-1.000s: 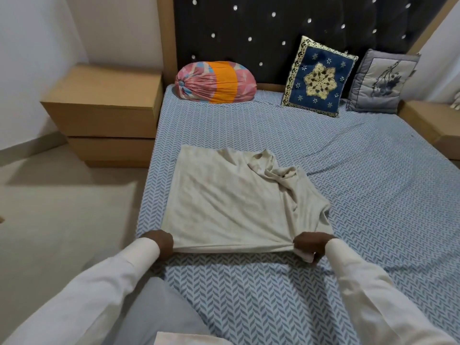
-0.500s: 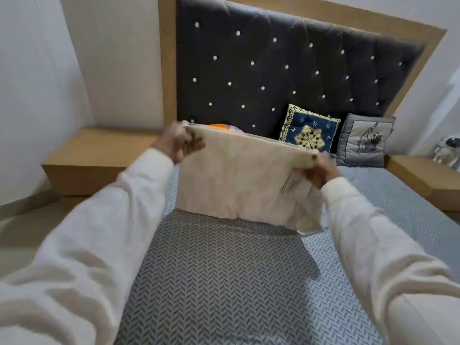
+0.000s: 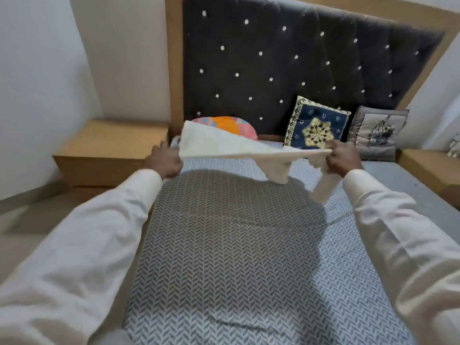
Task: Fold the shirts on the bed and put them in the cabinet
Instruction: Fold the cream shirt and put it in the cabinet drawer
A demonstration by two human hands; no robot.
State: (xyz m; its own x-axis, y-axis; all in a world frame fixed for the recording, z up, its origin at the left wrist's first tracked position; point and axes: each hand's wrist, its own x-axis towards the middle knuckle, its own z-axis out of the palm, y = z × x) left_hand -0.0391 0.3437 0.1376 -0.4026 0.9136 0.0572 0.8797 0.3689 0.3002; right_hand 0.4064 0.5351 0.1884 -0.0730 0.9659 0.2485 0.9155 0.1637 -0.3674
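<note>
Holding the cream shirt [image 3: 224,146] up in the air over the bed [image 3: 236,257], pulled out between both hands. Left hand [image 3: 164,161] grips its 9 o'clock edge, right hand [image 3: 344,158] pinches the 3 o'clock edge, where a loose bit dangles.

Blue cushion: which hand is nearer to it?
Right. The right hand holds the shirt just in front of the blue cushion; the left hand holds it at the left edge of the bed.
</note>
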